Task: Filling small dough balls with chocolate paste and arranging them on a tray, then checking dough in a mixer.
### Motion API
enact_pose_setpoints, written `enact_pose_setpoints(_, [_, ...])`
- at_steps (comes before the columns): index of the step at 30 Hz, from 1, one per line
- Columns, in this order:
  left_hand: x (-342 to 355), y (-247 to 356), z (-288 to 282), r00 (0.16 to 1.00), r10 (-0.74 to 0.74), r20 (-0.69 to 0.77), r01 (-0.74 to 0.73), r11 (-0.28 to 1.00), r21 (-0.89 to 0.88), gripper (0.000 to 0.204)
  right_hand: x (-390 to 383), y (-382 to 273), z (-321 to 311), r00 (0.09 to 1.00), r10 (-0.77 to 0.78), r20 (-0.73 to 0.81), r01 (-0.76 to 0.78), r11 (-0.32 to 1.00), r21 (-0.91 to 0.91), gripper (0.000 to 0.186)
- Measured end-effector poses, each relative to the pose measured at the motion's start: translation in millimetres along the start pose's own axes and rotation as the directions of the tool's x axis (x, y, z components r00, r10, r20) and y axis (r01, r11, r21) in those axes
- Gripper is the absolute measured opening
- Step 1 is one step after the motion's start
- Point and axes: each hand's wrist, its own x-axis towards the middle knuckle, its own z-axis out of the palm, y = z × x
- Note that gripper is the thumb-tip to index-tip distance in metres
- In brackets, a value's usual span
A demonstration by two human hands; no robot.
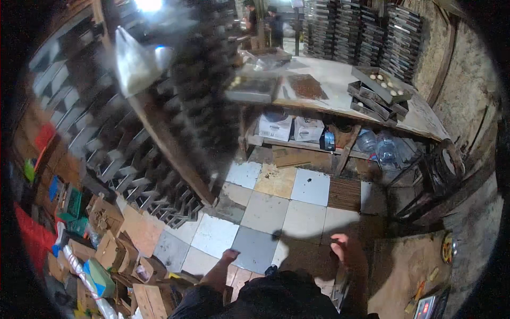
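Observation:
My left hand [230, 256] hangs over the tiled floor [256, 247], its fingers curled in with nothing visible in them. To the right, my right hand [342, 247] is raised a little, fingers bent inward; a small dark spot shows at the fingertips, too small to name. A shiny metal-looking edge [339, 292] lies alongside my right forearm; whether I hold it cannot be seen. Both hands are away from the long table [340, 69] ahead. On that table, stacked metal trays [366, 103] hold several pale round pieces, and a brown granular patch [306, 86] lies beside another tray [252, 89].
Tall tray stacks [159, 117] stand left behind a wooden post [172, 151] with a hanging plastic bag [135, 64]. Cardboard boxes [111, 252] crowd the lower left. Water jugs [388, 149] sit under the table. A wooden board surface [404, 266] and a digital scale [425, 307] are lower right.

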Motion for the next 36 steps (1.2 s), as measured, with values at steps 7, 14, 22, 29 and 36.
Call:
enact_pose_setpoints(7, [231, 129, -126, 0.993, 0.082, -0.088, -0.112, 0.898, -0.425, 0.029, 111, 103, -42, 0.971, -0.11, -0.21, 0.064, 0.975, -0.215, 0.026])
enact_pose_setpoints(14, [357, 137, -182, 0.906, 0.378, 0.188, -0.371, 0.926, -0.075, 0.025, 294, 132, -114, 0.913, 0.078, -0.4, -0.204, 0.938, -0.281, 0.02])
enact_pose_setpoints(22, [433, 136, -395, 0.829, -0.041, -0.558, -0.074, 0.981, -0.182, 0.023, 562, 39, -111, 0.78, -0.207, -0.59, 0.33, 0.938, 0.106, 0.009])
enact_pose_setpoints(29, [527, 185, -638, 0.401, -0.063, -0.914, -0.323, 0.924, -0.206, 0.024, 702, 53, -94, 0.846, -0.313, -0.431, 0.246, 0.947, -0.206, 0.013])
enact_pose_setpoints(36, [642, 121, -747, 0.689, -0.38, -0.618, 0.444, 0.894, -0.056, 0.045, 767, 78, -133, 0.796, -0.002, -0.605, 0.061, 0.995, 0.077, 0.018])
